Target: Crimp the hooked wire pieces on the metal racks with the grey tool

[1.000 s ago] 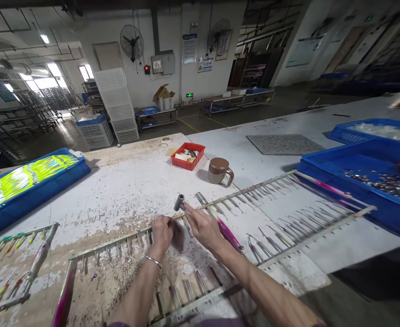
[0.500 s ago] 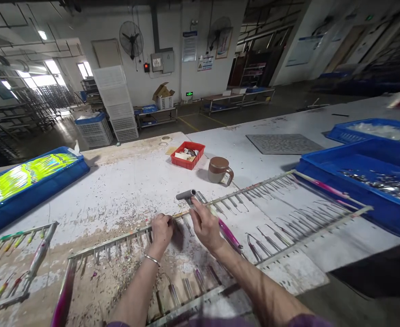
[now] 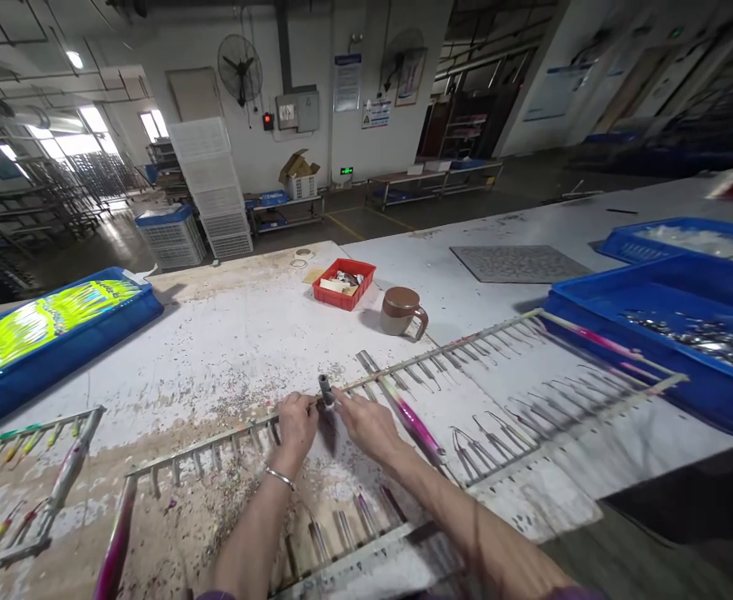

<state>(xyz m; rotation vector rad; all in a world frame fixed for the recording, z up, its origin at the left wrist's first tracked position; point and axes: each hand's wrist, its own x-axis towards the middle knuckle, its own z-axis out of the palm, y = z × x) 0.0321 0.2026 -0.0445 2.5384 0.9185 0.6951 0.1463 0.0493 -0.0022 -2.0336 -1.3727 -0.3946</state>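
I brace the rack rail (image 3: 216,442).
My left hand (image 3: 296,425) pinches it steady; my right hand (image 3: 366,421) grips a grey tube (image 3: 326,390) against it.

— Any writing you can make out?
— None. The notices (image 3: 347,82) right of the wall fan (image 3: 240,68) carry print too small to read. The green lit sign (image 3: 346,172) below them is blurred.

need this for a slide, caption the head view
Right hand holds grey tube at hook rack, left hand on rack.
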